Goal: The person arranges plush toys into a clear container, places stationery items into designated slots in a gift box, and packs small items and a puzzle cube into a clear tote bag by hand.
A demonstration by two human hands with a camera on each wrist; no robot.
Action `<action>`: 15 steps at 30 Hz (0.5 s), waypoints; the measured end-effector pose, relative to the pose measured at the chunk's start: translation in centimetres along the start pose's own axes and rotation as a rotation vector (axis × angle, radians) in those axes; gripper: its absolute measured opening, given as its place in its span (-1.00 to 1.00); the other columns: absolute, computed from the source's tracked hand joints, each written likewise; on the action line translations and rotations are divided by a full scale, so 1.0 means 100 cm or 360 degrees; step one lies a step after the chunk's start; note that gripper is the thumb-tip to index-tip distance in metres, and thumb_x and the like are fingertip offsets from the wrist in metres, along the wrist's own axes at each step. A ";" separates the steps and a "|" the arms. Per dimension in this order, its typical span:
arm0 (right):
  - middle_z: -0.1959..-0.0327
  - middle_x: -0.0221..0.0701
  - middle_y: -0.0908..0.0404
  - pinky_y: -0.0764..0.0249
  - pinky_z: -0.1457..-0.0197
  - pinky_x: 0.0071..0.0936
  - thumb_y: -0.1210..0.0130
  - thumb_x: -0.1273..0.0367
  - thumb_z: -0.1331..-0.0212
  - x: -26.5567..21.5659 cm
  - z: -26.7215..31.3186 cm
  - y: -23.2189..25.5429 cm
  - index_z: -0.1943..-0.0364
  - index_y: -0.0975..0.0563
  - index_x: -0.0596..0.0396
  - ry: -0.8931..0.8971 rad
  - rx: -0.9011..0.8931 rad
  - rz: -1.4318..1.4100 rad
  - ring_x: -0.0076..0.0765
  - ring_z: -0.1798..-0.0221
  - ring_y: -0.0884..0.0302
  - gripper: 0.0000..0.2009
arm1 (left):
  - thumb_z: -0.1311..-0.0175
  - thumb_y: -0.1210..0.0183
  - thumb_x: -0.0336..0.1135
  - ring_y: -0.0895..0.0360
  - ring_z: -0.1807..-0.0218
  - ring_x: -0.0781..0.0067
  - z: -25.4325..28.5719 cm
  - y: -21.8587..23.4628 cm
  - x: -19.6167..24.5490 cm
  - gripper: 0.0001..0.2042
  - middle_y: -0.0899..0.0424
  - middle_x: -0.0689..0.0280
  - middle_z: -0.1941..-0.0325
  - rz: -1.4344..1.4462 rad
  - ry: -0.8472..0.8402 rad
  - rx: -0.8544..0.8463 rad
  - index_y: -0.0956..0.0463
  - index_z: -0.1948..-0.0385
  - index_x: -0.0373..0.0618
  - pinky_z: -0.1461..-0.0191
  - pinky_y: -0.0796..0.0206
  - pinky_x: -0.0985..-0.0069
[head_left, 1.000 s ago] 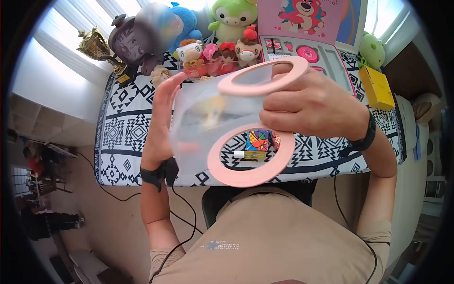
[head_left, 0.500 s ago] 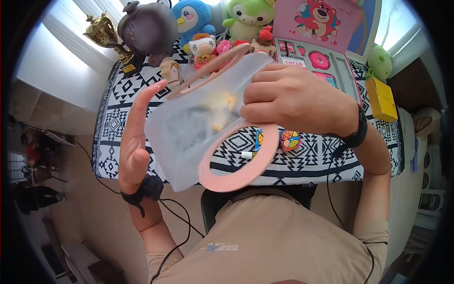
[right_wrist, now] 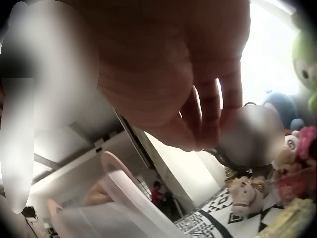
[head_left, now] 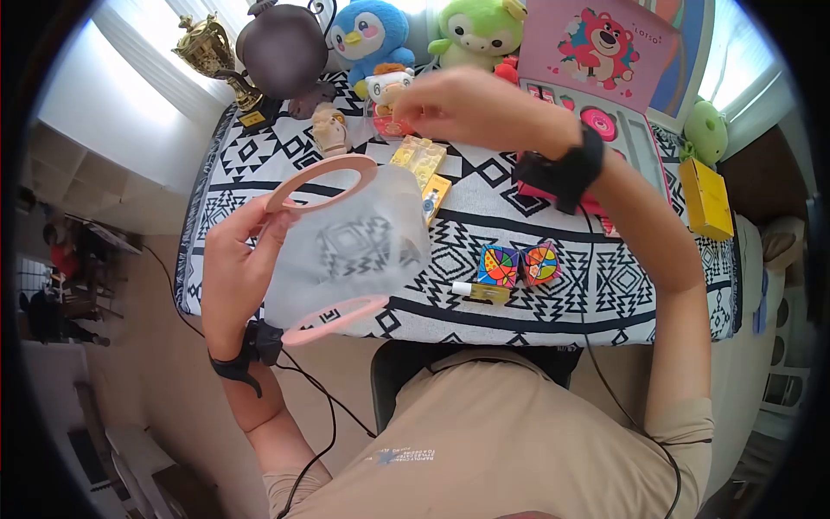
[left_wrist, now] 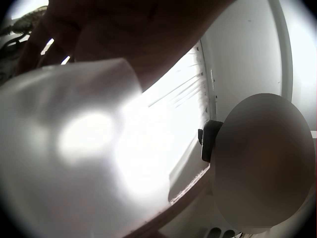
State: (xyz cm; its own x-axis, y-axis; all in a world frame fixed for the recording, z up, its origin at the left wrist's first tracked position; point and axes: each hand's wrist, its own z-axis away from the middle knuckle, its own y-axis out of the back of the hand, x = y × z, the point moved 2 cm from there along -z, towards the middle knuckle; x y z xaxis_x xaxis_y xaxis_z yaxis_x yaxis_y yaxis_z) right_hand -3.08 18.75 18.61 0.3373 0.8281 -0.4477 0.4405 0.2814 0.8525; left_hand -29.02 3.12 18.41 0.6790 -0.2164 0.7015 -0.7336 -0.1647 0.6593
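My left hand (head_left: 238,268) grips the upper pink ring handle (head_left: 324,164) of a translucent bag (head_left: 367,251), thumb on the near side. The bag hangs over the table's front left, its lower pink ring handle (head_left: 337,329) towards my body. In the left wrist view the cloudy bag (left_wrist: 54,109) fills much of the picture. My right hand (head_left: 458,104) is raised at the back of the table, before the plush toys, fingers loosely bent and holding nothing. Below it lie a yellow patterned pack (head_left: 419,157) and a smaller yellow box (head_left: 437,199).
Two colourful patterned pieces (head_left: 499,265) and a white-capped yellow tube (head_left: 480,292) lie near the front. Along the back stand a gold trophy (head_left: 207,52), a blue plush (head_left: 372,39) and a green plush (head_left: 480,35). An open pink box (head_left: 596,52) and a yellow box (head_left: 707,199) are right.
My right hand has let go of the bag and moved to the back of the table. My left hand, earlier straight-fingered beside the bag, now grips a ring handle. The bag has shifted left.
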 end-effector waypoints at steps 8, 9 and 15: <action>-0.11 -0.29 -0.51 -0.57 0.07 -0.13 -0.19 0.59 0.04 0.076 -0.016 -0.107 -0.26 -0.37 -0.01 0.0075 -0.0654 0.0707 -0.01 0.02 -0.63 -0.35 | -0.33 -0.15 -0.46 -0.56 0.37 0.51 0.005 0.002 0.009 -0.83 -0.68 0.22 0.40 -0.0062 -0.0023 -0.0123 -0.61 0.15 -0.33 0.17 -0.41 0.55; -0.11 -0.29 -0.51 -0.57 0.07 -0.13 -0.19 0.59 0.04 0.078 -0.020 -0.109 -0.26 -0.37 -0.01 0.0077 -0.0654 0.0704 -0.01 0.02 -0.63 -0.35 | -0.32 -0.15 -0.46 -0.55 0.38 0.51 0.005 0.001 0.009 -0.84 -0.67 0.22 0.41 -0.0057 -0.0037 -0.0120 -0.61 0.16 -0.33 0.18 -0.41 0.54; -0.04 -0.17 -0.48 -0.57 0.08 -0.12 -0.33 0.47 0.17 0.068 -0.024 -0.085 -0.22 -0.35 0.04 -0.0029 -0.0869 0.0774 0.04 0.09 -0.62 -0.29 | -0.32 -0.16 -0.45 -0.51 0.42 0.49 0.004 0.000 0.018 -0.86 -0.63 0.21 0.45 -0.0082 -0.0068 -0.0109 -0.60 0.20 -0.33 0.21 -0.40 0.53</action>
State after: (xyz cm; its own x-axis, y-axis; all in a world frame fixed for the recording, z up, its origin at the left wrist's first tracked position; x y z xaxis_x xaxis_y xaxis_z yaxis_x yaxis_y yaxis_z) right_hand -6.53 23.11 8.97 0.4051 0.9141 0.0153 -0.2386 0.0896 0.9670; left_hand -27.80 2.38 19.53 0.7130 -0.2502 0.6550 -0.6931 -0.1106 0.7123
